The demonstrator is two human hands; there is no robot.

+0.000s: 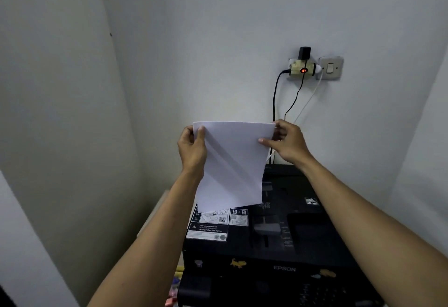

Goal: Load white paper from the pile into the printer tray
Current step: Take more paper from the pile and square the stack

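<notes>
Head view: the fingers [201, 130] of the left hand [192, 148] and the right hand [284, 143] pinch the top corners of the white paper [232, 163], which hangs upright above the black printer [278, 241]. The thin stack looks light and floppy, so holding both edges should keep it straight.

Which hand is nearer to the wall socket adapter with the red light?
The right hand. It grips the paper at its upper right corner, just below the adapter. The left hand grips the paper's upper left corner, farther to the left.
</notes>
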